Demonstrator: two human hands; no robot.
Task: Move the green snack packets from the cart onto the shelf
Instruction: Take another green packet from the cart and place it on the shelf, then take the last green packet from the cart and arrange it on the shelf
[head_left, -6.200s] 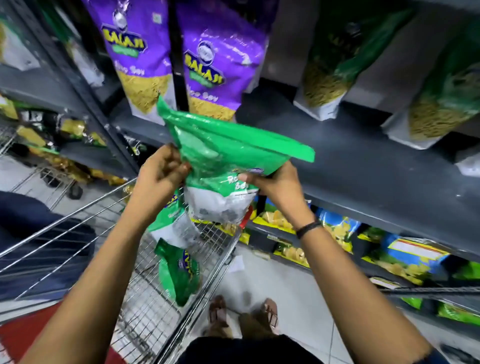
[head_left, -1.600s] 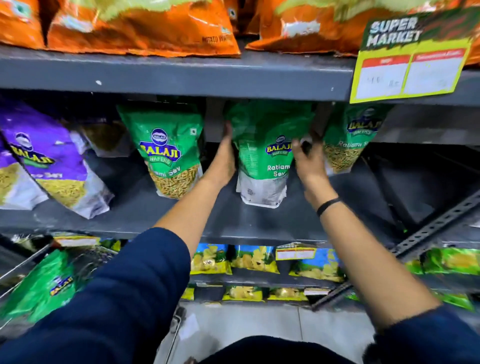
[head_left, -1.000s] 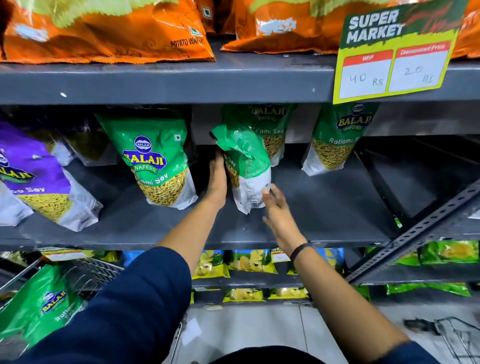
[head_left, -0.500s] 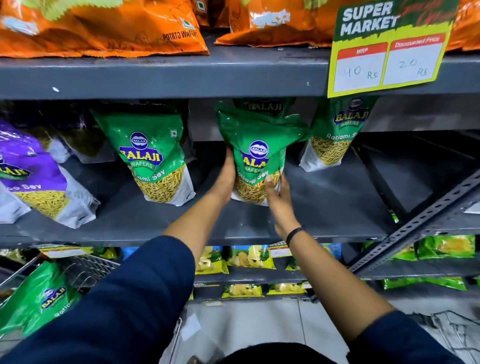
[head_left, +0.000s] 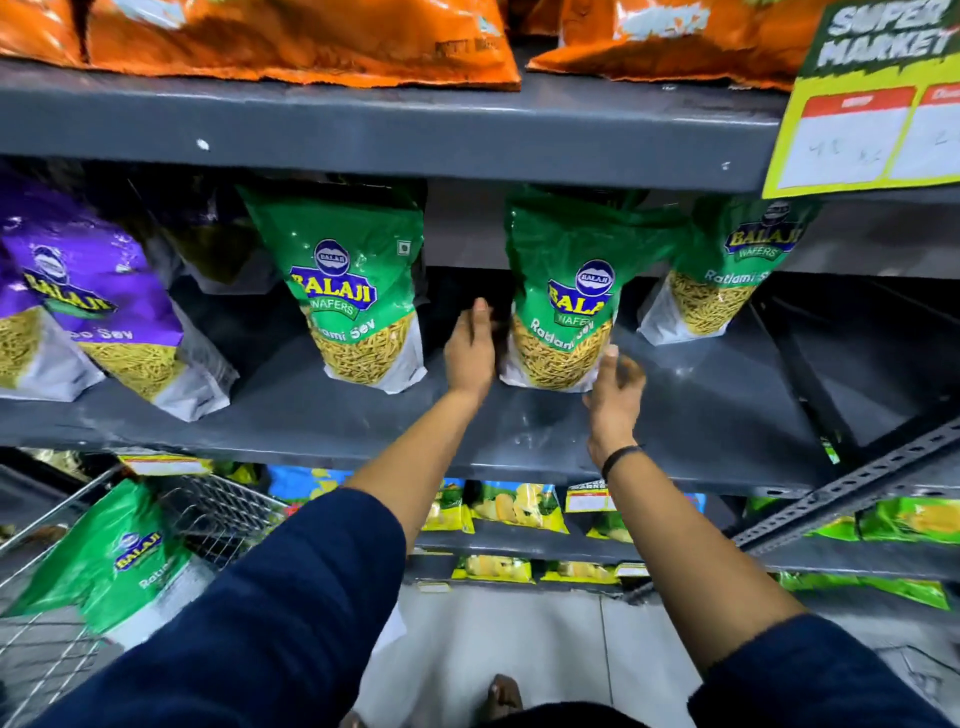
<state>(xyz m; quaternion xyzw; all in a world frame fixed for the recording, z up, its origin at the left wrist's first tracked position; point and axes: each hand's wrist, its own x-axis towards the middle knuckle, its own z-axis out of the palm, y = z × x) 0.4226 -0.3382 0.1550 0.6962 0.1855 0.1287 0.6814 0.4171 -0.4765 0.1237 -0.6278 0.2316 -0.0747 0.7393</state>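
Grey metal shelf unit (head_left: 363, 410) with 3 visible tiers. Top tier: glossy orange snack bags (head_left: 291, 41) lying along the front edge, with a yellow-and-green price card (head_left: 872, 119) clipped at the right; its handwritten figures are too blurred to read. Middle tier, left to right: 2 purple foil sev pouches (head_left: 98, 306), then 3 green foil snack packets standing upright, the left one (head_left: 353, 306), the middle one (head_left: 569, 306) and the right one (head_left: 727, 270) set further back. Silver wire shopping cart (head_left: 218, 514) at lower left, holding 1 more green packet (head_left: 114, 561) on its side. Lower tier: small yellow and green snack packs (head_left: 514, 509).

Both forearms, in pushed-up dark blue sleeves (head_left: 270, 613), reach to the middle packet. The left hand (head_left: 470, 348) is flat and unclenched just beside the packet's left edge; contact appears likely but cannot be confirmed. The right hand (head_left: 615, 384), a black band (head_left: 621, 457) at its wrist, has fingers spread loosely, a fingertip at the packet's lower right corner. Neither hand grips anything.
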